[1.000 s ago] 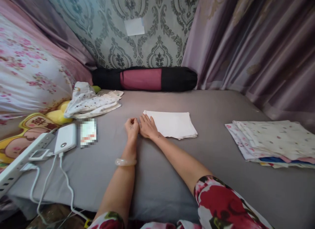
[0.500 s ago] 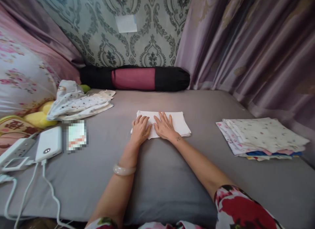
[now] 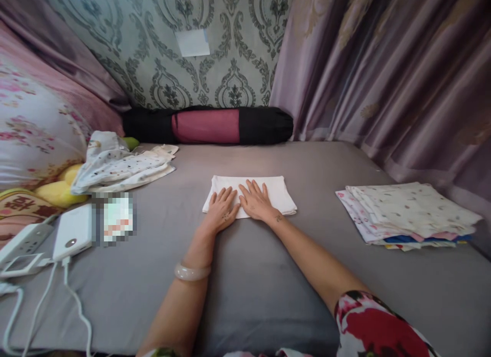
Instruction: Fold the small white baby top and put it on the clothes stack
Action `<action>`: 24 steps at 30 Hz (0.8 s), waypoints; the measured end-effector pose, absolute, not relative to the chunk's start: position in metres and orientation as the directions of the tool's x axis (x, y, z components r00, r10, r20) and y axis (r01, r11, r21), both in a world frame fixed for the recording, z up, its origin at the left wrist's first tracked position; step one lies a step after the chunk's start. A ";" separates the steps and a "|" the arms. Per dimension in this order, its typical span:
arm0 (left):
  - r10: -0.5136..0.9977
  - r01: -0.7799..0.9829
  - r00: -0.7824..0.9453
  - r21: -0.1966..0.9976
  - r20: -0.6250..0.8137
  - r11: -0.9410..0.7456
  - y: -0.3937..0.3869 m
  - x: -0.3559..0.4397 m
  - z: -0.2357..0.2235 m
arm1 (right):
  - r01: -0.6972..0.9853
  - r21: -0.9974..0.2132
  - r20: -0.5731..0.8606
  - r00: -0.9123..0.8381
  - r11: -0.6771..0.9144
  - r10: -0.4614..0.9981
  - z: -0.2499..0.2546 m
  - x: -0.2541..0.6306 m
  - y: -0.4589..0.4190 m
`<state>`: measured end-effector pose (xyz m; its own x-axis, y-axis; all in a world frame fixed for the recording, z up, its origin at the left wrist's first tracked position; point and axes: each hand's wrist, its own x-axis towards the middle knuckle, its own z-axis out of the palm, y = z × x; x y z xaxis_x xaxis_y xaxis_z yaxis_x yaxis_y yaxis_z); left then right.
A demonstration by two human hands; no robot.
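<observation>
A folded white cloth (image 3: 282,196) lies flat on the grey bed sheet (image 3: 264,275) in front of me. My left hand (image 3: 222,209) rests palm down on its left half, fingers stretched out. On the middle of the same cloth lies my right hand (image 3: 256,199), its fingers spread and pointing away from me. The thumbs are close together near the cloth's front edge. Neither hand grips anything. A pale bangle (image 3: 192,272) is on my left forearm.
At right is a stack of folded printed cloths (image 3: 410,208). A crumpled patterned cloth (image 3: 126,165) lies at left, near a white power bank (image 3: 73,231), a power strip (image 3: 28,243) and cables. Along the wall stretches a black and pink bag (image 3: 205,126).
My left hand has shifted slightly toward me and flattened, its fingers straightening from a bent pose. My right hand stays on the cloth. The view has tilted a little.
</observation>
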<state>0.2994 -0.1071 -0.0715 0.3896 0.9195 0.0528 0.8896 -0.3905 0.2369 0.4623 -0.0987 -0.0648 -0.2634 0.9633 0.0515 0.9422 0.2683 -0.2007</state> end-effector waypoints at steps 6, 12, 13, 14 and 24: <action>0.920 0.890 0.389 0.239 0.046 -0.389 -0.108 0.298 -0.069 | 0.955 -0.199 0.013 -0.220 0.218 0.975 -0.059 0.485 -0.097; 0.916 0.886 0.396 0.237 0.065 -0.399 -0.108 0.297 -0.071 | 0.974 -0.197 0.027 -0.106 0.109 0.994 -0.064 0.497 -0.100; 0.916 0.885 0.396 0.239 0.068 -0.401 -0.108 0.297 -0.072 | 0.974 -0.200 0.027 -0.105 0.109 0.994 -0.065 0.497 -0.100; 0.915 0.883 0.397 0.241 0.072 -0.402 -0.108 0.296 -0.073 | 0.973 -0.202 0.030 -0.105 0.109 0.994 -0.066 0.497 -0.100; 0.917 0.879 0.391 0.262 0.080 -0.398 -0.104 0.295 -0.076 | 0.967 -0.229 0.007 -0.114 0.112 0.994 -0.068 0.502 -0.097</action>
